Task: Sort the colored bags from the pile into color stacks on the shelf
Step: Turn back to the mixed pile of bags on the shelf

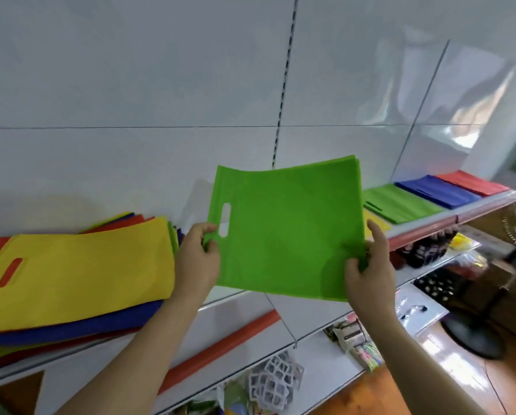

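Both my forearms reach forward and upward over the white shelf [424,226]. My left hand [198,259] pinches the handle-slot edge of a flat lime-green non-woven fabric bag [283,232], thumb on the front face, fingers behind. My right hand [370,271] pinches the opposite lower corner in the same manner. The bag is held up off the shelf, tilted. The mixed pile [71,283], yellow bag uppermost, lies to my left. To my right lie the green stack [400,205], blue stack [436,191] and red stack [472,182], side by side; a yellow edge shows just beside the green.
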A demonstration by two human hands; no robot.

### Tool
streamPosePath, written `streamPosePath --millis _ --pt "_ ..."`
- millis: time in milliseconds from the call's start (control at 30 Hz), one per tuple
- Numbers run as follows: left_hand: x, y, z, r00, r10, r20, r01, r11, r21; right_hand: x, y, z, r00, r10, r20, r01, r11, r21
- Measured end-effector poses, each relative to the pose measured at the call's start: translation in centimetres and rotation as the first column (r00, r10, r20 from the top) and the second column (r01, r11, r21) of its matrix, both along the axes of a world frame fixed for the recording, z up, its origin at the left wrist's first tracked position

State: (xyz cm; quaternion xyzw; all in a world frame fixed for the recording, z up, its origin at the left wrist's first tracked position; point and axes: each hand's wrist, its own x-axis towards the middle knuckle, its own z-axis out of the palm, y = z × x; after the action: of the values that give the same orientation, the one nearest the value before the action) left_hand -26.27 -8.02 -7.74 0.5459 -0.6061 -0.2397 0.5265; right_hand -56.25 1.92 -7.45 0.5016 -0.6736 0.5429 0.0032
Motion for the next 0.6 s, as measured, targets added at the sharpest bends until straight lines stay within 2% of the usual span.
streamPosePath --millis 233,433,600 --pt "-14.8 1.5 0.6 0.986 -0.142 0.087 0.145 0.989 -0.026 -13.4 5.2 -0.4 0.971 -0.182 -0.158 0.175 0.983 -0.06" --pt "-28.1 3.3 -0.3 0.96 -0.239 0.146 0.245 0.969 -0.029 -24.4 9.7 -1.6 0.946 -0.26 -0.194 0.269 0.963 0.022" --pt "-35.9 3.2 -0.9 0.93 -0.324 0.173 0.338 0.939 -0.061 -30.8 11.3 -2.9 0.938 -0.301 -0.174 0.318 0.945 0.077"
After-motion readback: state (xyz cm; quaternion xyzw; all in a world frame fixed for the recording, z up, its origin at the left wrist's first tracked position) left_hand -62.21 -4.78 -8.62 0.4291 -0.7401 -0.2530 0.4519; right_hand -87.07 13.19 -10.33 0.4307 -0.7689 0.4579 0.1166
